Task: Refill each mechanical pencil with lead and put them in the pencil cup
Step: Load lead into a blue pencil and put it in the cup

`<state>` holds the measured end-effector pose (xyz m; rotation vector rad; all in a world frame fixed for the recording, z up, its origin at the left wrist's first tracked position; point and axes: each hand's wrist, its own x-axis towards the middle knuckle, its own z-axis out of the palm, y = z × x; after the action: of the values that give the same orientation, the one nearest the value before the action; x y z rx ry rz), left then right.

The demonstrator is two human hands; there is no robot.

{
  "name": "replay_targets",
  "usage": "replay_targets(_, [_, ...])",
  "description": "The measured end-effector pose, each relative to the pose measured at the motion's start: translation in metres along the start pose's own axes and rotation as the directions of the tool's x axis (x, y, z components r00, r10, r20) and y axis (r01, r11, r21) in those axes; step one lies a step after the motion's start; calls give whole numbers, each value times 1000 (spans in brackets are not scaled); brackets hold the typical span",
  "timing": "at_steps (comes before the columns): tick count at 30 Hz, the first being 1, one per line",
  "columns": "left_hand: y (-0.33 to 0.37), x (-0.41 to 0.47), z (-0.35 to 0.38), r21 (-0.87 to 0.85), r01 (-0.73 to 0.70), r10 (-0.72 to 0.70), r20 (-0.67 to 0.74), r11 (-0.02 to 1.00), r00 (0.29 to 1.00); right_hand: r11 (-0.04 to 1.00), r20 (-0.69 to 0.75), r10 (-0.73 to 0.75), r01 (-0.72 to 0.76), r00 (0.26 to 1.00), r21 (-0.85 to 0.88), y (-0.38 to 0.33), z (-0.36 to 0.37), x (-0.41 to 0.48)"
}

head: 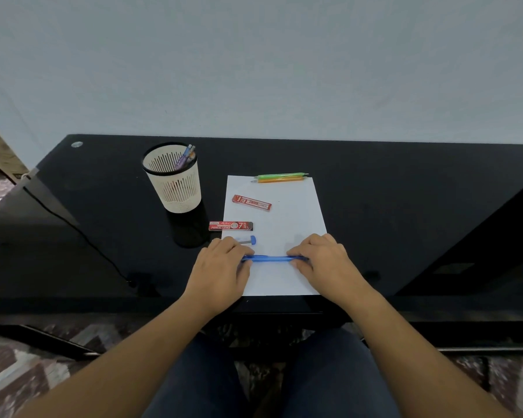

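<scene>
Your left hand (221, 268) and right hand (325, 260) meet low over the white sheet (278, 218).
The pencil cup (175, 191) stands at 11 o'clock, nearer your left; the blue pencil (269, 258) lies 9-to-3 between them, each hand pinching one end.

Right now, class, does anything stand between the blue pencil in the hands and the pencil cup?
Only low items: a blue-capped lead tube and a red lead case at the paper's left edge lie flat between the blue pencil and the pencil cup. Lifted, the pencil should clear them.
</scene>
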<state>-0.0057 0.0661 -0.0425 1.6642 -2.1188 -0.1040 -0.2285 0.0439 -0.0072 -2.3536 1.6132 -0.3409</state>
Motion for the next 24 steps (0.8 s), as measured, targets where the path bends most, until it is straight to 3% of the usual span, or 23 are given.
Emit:
replay_targets(5, [-5, -5, 3, -9, 19, -20, -107, 1000, 994, 999, -26, 24, -23, 999, 35, 3, -1, -3])
replay_targets(11, [-3, -8, 3, -18, 45, -47, -128, 999, 991, 986, -187, 158, -145, 970, 83, 3, -3, -9])
replay_targets(16, [-5, -7, 5, -5, 42, -43, -119, 999, 992, 977, -196, 215, -209, 957, 50, -10, 5, -12])
replay_targets(24, [-5, -7, 6, -23, 56, -58, -118, 998, 991, 976, -115, 176, -158, 978, 150, -21, 5, -12])
